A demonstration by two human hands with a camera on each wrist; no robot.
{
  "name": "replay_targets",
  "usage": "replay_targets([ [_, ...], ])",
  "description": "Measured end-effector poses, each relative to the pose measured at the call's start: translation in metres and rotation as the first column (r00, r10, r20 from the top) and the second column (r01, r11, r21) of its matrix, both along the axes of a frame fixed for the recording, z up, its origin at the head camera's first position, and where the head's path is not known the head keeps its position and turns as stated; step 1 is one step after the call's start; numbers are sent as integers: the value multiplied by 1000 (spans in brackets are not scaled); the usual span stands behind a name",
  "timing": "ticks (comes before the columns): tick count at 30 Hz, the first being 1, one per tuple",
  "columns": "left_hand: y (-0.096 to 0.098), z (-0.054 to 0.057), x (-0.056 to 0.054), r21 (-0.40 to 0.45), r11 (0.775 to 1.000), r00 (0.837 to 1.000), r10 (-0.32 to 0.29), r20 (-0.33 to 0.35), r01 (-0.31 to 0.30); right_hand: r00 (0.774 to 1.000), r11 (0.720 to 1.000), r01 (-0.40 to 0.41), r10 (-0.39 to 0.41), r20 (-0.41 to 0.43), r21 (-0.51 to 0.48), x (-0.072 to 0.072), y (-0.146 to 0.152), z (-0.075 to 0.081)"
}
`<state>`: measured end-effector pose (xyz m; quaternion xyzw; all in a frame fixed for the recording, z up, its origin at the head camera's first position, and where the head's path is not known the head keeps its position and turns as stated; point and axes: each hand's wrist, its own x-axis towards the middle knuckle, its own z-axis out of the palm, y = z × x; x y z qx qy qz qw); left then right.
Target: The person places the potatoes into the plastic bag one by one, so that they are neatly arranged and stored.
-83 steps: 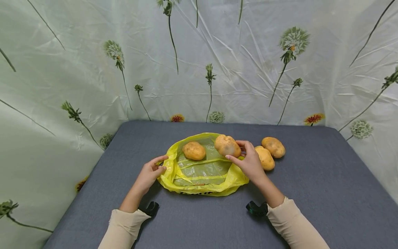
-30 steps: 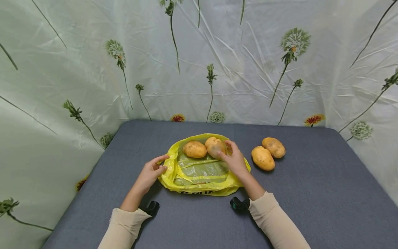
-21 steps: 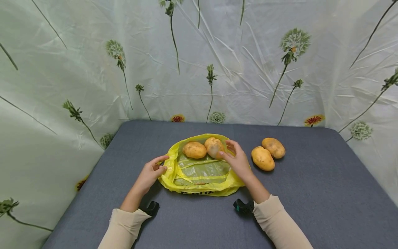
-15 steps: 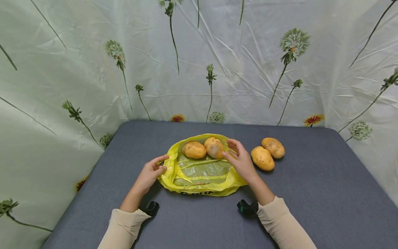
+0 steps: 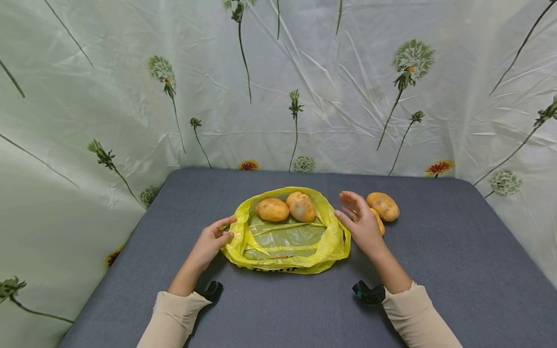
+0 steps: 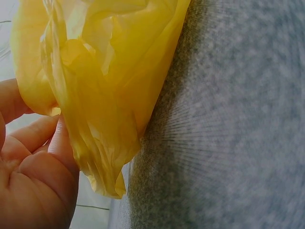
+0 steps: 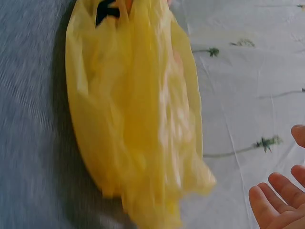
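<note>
A yellow plastic bag [image 5: 332, 249] lies on the table with its mouth spread wide. Inside it, at the back, two potatoes sit side by side: a left potato [image 5: 271, 209] and a paler-patched right potato [image 5: 301, 207]. At the bag's left edge my left hand [image 5: 207, 245] pinches the plastic; the left wrist view shows its thumb and fingers at the folded yellow film [image 6: 102, 119]. My right hand [image 5: 362, 226], holding nothing, hovers just off the bag's right side with fingers spread. Behind it one potato [image 5: 378, 223] is partly hidden, touching another potato [image 5: 383, 207].
The grey cloth-covered table [image 5: 439, 270] reaches back to a pale curtain [image 5: 348, 96] printed with flowers. A black strap device [image 5: 369, 293] sits at the right wrist, and a similar one [image 5: 213, 291] at the left.
My right hand carried a potato leftward into the bag, let go of it beside the other one, and moved back right toward the two potatoes outside. The left hand stayed at the bag's edge.
</note>
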<state>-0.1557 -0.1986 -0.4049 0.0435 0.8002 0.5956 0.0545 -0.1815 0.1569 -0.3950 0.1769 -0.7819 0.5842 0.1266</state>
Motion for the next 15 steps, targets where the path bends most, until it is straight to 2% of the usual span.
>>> replay_targets([
  [8,0,-1,0,10,1000,1000,-9,-7,9,993,993,115,-115,0,-2,2,29,-2],
  [15,-1,-3,-1,5,1000,1000,-16,-15,16,981,981,192,-192,-33,-1,4,49,-8],
])
